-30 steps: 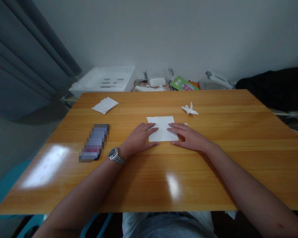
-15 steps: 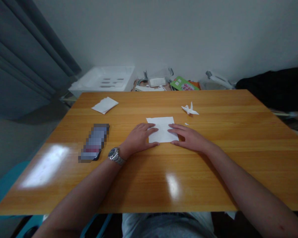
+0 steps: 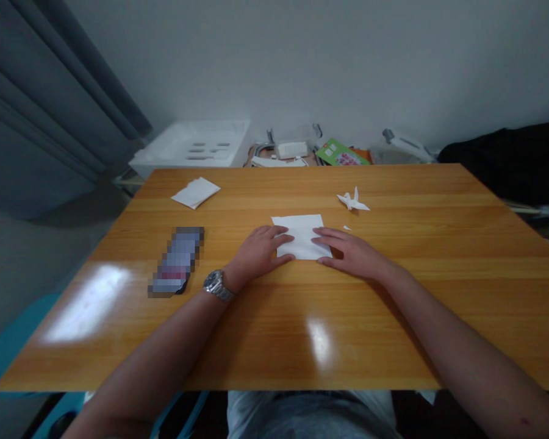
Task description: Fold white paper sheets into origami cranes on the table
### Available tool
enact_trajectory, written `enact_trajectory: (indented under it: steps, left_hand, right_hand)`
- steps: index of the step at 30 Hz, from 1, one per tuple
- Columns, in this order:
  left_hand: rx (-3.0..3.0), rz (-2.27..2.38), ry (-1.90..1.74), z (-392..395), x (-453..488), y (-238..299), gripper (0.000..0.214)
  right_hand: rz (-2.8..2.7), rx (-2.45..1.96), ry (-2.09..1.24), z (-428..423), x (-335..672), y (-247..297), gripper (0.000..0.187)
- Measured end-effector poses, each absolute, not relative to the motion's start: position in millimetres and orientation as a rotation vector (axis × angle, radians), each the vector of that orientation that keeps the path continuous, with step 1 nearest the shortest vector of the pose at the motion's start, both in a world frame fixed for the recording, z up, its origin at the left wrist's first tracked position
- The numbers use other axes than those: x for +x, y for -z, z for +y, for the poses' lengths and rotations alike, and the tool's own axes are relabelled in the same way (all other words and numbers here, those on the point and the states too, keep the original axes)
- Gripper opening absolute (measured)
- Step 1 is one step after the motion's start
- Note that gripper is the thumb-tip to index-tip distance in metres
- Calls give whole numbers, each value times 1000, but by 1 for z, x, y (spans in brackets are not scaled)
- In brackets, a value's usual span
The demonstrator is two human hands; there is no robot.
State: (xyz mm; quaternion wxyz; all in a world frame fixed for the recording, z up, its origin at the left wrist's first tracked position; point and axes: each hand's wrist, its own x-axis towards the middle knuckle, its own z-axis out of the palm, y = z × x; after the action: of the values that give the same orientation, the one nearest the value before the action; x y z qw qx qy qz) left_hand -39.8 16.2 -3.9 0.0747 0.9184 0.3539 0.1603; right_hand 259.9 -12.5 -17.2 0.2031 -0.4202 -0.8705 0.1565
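On tabletop (image 3: 256, 329), paper (image 3: 303, 241) squared to front edge (image 3: 219, 388), longer axis unclear, left hand (image 3: 258, 251), right hand (image 3: 359, 252), fingers splayed atop, booklet (image 3: 342, 152) lettering illegible.

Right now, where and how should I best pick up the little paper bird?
I'd come from the near side with your right hand, the closer one, and lightly pinch the paper bird by its upright point, which sticks up while another spreads low.
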Motion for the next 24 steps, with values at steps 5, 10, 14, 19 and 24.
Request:
enact_trajectory:
  steps: [5,10,14,19,24]
  left_hand:
    - [2733,1070,-518,17,-39,3,38]
    - [2719,1065,-557,17,-38,3,36]
    - [2716,1056,-573,16,-39,1,37]
    - [2720,1033,-553,15,-38,-5,38]
    - [2719,1008,-526,11,-38,-12,42]
  right_hand:
    - [-2455,-1175,-425,-13,260,14,55]
    - [-2436,-1160,-422,-12,259,13,44]
    - [-2381,-1179,-409,-13,257,12,36]
    - [-2351,-1219,-427,-15,254,6,29]
    - [-2331,-1229,-431,-16,253,2,25]
